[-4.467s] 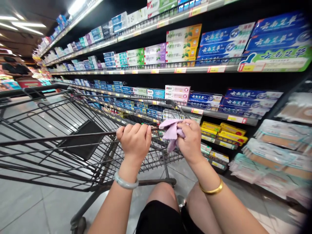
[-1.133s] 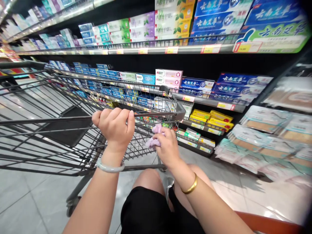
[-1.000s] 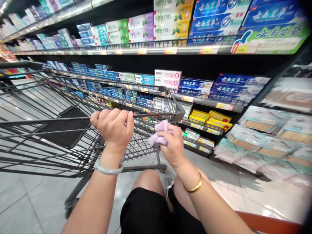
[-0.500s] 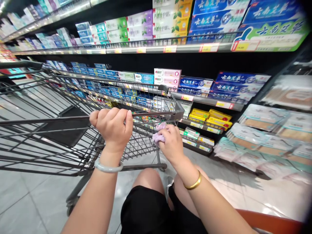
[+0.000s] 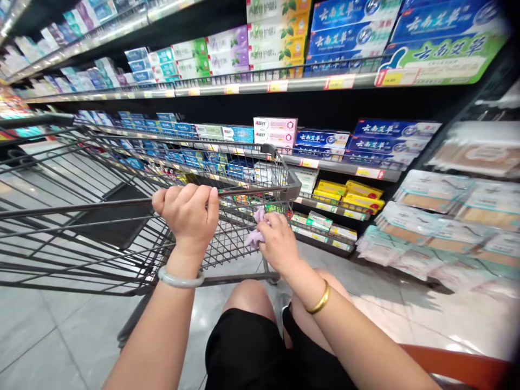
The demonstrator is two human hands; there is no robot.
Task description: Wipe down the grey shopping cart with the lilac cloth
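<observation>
My left hand [image 5: 187,214] is wrapped around the dark handle bar of a grey shopping cart [image 5: 81,208]. A pale bangle circles that wrist. Lower and to the right, my right hand [image 5: 278,238] is closed on a crumpled lilac cloth [image 5: 255,230], which sticks out past the fingers beside the cart's wire frame. On the right wrist sits a gold bangle. Whether the cloth touches the wire, I cannot tell. The cart's mesh basket spreads ahead and to the left, with a dark flat panel [image 5: 117,216] inside it.
Shelves of toothpaste boxes [image 5: 274,132] run along behind the cart. Yellow boxes [image 5: 345,195] lie on a low shelf. At the right hang several plastic packs [image 5: 433,192]. An orange edge [image 5: 459,365] shows at lower right, and pale floor tiles [image 5: 36,330] lie below.
My right hand has shifted slightly left with the lilac cloth, whose shape has changed a little. My left hand still grips the handle. The view has shifted slightly.
</observation>
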